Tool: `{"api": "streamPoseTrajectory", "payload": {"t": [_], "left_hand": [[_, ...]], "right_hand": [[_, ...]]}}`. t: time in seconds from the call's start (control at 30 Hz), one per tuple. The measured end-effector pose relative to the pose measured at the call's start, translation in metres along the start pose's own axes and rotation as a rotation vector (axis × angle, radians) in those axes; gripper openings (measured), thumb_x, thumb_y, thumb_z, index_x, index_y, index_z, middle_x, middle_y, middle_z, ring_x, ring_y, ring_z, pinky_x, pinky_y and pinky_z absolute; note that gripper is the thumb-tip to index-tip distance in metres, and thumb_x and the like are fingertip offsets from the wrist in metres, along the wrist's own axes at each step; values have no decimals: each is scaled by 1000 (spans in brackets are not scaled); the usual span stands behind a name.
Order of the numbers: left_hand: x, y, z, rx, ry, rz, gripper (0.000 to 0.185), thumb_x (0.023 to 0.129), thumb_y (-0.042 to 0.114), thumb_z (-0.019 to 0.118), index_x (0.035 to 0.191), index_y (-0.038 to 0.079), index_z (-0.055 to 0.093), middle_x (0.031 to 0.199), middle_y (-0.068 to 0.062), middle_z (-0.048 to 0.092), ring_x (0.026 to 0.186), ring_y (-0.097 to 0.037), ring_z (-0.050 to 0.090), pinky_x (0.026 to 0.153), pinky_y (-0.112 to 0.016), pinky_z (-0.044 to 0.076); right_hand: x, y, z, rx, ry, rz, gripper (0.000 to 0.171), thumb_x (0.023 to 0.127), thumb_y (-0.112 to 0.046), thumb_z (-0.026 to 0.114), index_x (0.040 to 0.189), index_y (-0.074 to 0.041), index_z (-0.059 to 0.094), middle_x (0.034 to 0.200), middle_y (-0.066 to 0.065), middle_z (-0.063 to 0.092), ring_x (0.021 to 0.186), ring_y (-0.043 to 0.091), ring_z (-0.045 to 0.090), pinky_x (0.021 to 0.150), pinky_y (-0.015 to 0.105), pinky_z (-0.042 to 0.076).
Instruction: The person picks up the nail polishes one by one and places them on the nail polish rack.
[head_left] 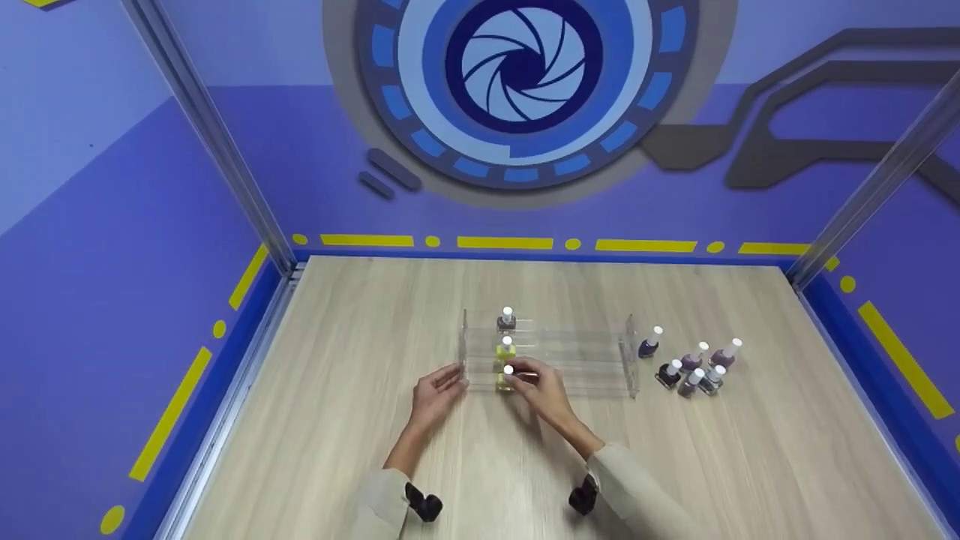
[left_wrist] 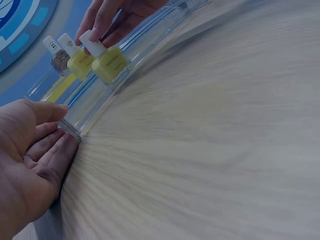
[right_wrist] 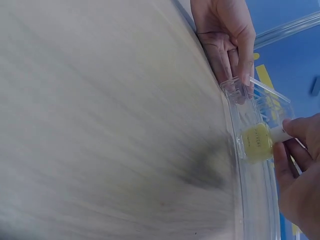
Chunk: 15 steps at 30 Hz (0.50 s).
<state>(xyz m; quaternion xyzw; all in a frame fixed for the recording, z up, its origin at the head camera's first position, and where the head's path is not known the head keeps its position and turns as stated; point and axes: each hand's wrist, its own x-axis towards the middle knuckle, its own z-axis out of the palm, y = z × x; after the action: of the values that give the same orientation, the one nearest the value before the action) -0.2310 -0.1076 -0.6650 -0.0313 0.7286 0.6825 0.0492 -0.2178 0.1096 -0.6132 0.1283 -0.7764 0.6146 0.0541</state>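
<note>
A clear stepped rack (head_left: pixel 570 364) stands on the table, its left end panel between the thumb and fingers of my left hand (head_left: pixel 436 397). My right hand (head_left: pixel 546 391) pinches the white cap of a yellow nail polish bottle (left_wrist: pixel 111 65) at the front tier of the rack. Behind it, another yellow nail polish bottle (head_left: pixel 506 349) sits on the middle tier. On the back tier is a dark glittery nail polish bottle (head_left: pixel 507 321), in line with the two yellow ones. In the right wrist view, the front yellow bottle's label faces the camera.
Right of the rack, several dark and purple nail polish bottles (head_left: pixel 691 358) with white caps stand in a loose group. One dark bottle (head_left: pixel 649 345) is apart from them, nearer the rack's right end panel (head_left: pixel 631 356). Blue walls with metal posts (head_left: pixel 217 142) border the wooden table (head_left: pixel 375 315).
</note>
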Motion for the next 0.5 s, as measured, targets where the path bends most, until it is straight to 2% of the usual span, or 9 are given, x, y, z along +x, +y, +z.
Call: {"api": "streamPoseTrajectory", "payload": {"t": [0.3,0.5], "left_hand": [[1,-6,2,-18,3,-23,45,96,9,70,137,-5,60,142,-26,60,134,-38,59,99,-27,60],[1,-4,1,-25,1,-11,46,97,10,69,138,-7,57,142,-28,59,134,-39,58,101,-26,59]], "right_hand": [[-7,-18,-22,20,62,35,22,90,9,69,111,16,68,110,34,71,101,49,71,91,41,64],[-11,1,-44,-5,134,88,22,90,12,68,111,14,70,111,30,73,102,46,71,91,32,63]]}}
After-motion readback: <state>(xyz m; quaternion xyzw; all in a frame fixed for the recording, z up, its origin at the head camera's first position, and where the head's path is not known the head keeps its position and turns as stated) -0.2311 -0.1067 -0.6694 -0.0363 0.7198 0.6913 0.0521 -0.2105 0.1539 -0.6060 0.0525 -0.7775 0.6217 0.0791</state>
